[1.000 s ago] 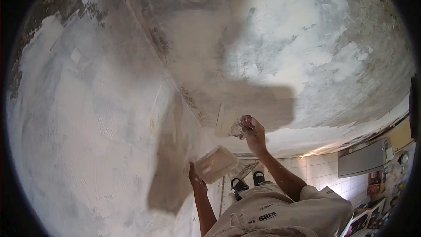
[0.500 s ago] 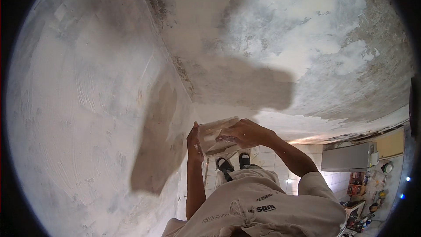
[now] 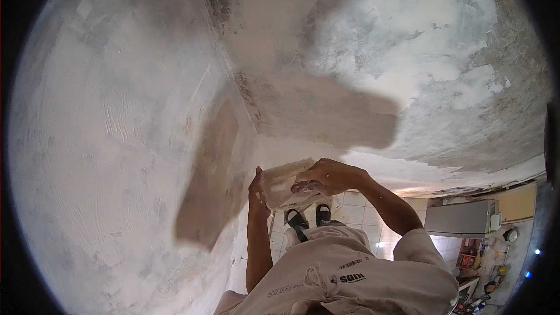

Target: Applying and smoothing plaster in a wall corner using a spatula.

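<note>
In front of my body, near the corner of the two walls, my left hand [image 3: 257,191] is closed on the left edge of a flat board [image 3: 279,182] smeared with pale plaster. Its thumb points up along that edge. My right hand [image 3: 330,176] is over the board's right part, with its fingers curled down onto it. Whatever the right fingers grip is mostly hidden by the hand. Pale smears mark the fingers of both hands.
A patchy plastered wall [image 3: 105,140] rises on the left, another wall [image 3: 420,52] ahead. Below are a tiled floor [image 3: 356,213] and my sandalled feet [image 3: 296,219]. At the right stand a grey fridge [image 3: 458,217] and a cluttered shelf [image 3: 470,254]. Dark shadows fall on both walls.
The board's face has turned more into view and looks paler. My right hand has shifted slightly across it, while my left hand keeps its hold.
</note>
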`<move>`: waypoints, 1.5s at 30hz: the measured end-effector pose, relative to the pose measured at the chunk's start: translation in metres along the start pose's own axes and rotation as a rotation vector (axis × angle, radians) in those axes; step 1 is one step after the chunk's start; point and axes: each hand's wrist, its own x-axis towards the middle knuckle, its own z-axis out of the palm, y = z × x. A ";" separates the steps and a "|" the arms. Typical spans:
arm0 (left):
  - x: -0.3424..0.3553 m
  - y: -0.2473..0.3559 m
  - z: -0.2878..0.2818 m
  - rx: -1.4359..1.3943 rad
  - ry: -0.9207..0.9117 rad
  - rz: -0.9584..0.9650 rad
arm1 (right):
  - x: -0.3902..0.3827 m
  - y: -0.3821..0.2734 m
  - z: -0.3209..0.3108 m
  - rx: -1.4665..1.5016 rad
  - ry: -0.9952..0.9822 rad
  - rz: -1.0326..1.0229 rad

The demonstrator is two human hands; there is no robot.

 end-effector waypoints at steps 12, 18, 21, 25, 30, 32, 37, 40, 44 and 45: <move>-0.018 0.011 0.034 0.081 0.041 0.085 | -0.015 0.009 -0.024 0.246 0.038 0.044; -0.003 0.006 0.010 -0.076 0.047 -0.049 | -0.021 0.019 -0.034 0.386 0.151 0.104; 0.004 0.001 -0.001 -0.059 -0.089 0.034 | -0.026 0.049 -0.021 0.642 0.304 0.082; -0.013 0.009 0.026 0.020 0.001 0.107 | -0.031 0.066 -0.017 1.082 0.550 -0.037; -0.006 0.013 0.013 0.022 -0.044 0.175 | -0.024 0.063 0.005 1.573 0.874 -0.089; -0.002 0.009 0.006 0.006 -0.012 0.201 | -0.015 0.052 0.011 1.660 0.914 -0.118; -0.007 0.015 0.014 -0.022 0.048 0.137 | 0.031 0.030 0.011 1.757 1.236 -0.156; -0.013 0.013 0.012 0.023 0.045 0.209 | 0.070 0.016 0.004 1.698 1.446 -0.151; -0.020 0.011 0.008 0.038 0.193 0.239 | 0.111 -0.004 -0.046 1.839 1.675 -0.022; -0.020 0.008 0.002 0.030 0.164 0.267 | 0.115 -0.011 -0.062 1.886 1.658 -0.052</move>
